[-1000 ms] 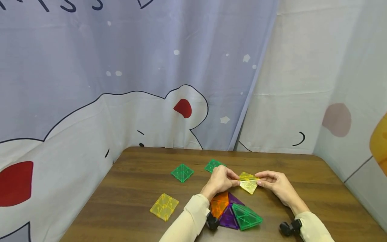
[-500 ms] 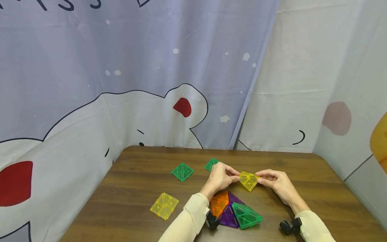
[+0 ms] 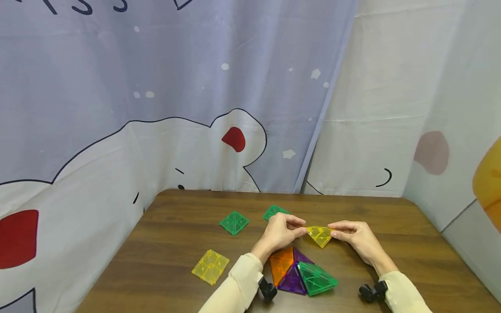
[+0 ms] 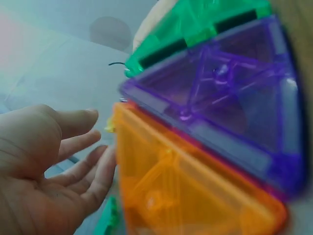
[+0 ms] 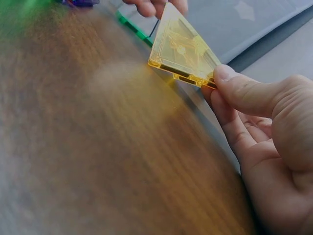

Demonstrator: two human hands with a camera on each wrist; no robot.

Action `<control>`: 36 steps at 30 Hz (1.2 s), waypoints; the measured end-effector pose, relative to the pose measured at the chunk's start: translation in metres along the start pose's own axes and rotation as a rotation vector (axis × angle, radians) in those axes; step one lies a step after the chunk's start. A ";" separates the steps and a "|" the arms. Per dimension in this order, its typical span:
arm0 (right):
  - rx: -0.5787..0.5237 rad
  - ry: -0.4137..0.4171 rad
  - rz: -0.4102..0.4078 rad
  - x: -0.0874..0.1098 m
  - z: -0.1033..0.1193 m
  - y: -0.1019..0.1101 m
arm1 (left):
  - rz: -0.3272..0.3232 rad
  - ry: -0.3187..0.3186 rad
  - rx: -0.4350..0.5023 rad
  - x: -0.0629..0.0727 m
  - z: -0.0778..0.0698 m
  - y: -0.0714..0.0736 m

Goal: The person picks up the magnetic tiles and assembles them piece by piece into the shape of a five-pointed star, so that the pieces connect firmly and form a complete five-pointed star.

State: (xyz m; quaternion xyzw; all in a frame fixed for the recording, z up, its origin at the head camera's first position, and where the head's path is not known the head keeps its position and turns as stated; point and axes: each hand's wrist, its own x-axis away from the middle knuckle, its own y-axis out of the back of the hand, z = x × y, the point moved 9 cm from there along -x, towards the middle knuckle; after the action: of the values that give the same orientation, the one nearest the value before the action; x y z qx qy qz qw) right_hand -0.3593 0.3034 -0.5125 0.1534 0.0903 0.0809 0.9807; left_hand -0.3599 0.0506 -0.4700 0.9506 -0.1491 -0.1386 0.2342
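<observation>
Between both hands is a yellow triangular magnetic tile (image 3: 320,236), one point toward the person. My left hand (image 3: 278,234) pinches its left corner with thumb and fingers. At the opposite corner, my right hand (image 3: 357,238) grips it between thumb and forefinger; the right wrist view shows this yellow tile (image 5: 182,49) tilted above the wood, with a second yellow edge under it. Just nearer the person stands a joined shape of orange tile (image 3: 281,263), purple tile (image 3: 292,280) and green tile (image 3: 316,278). In the left wrist view, the orange tile (image 4: 171,181) covers most of the yellow one.
A yellow square tile (image 3: 210,267) lies at the left on the wooden table (image 3: 156,248). Farther back are a green square tile (image 3: 234,223) and another green tile (image 3: 274,211), partly behind the left hand. Printed curtains (image 3: 188,156) hang behind the table.
The yellow tile has tipped: its pale, glare-lit face has turned to clear yellow, and it now shows as a shorter triangle. Both hands keep their hold, barely shifting.
</observation>
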 end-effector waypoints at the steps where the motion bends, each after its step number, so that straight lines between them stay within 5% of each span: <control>1: -0.002 -0.004 0.004 0.000 -0.001 -0.001 | 0.003 -0.006 -0.006 0.005 -0.001 0.004; 6: -0.002 -0.024 -0.003 0.000 -0.001 0.001 | 0.080 -0.005 -0.072 0.035 0.002 0.013; 15: -0.005 -0.033 0.001 -0.001 0.003 0.004 | 0.277 -0.095 -0.372 0.079 0.007 0.008; 36: -0.138 -0.024 0.139 0.016 0.003 -0.023 | 0.262 -0.119 -0.428 0.072 0.014 0.017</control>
State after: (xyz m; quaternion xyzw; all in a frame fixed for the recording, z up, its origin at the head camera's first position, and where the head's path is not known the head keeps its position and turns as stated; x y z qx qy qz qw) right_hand -0.3406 0.2843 -0.5194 0.0924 0.0618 0.1527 0.9820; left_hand -0.3022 0.0062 -0.4874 0.8421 -0.2519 -0.1912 0.4368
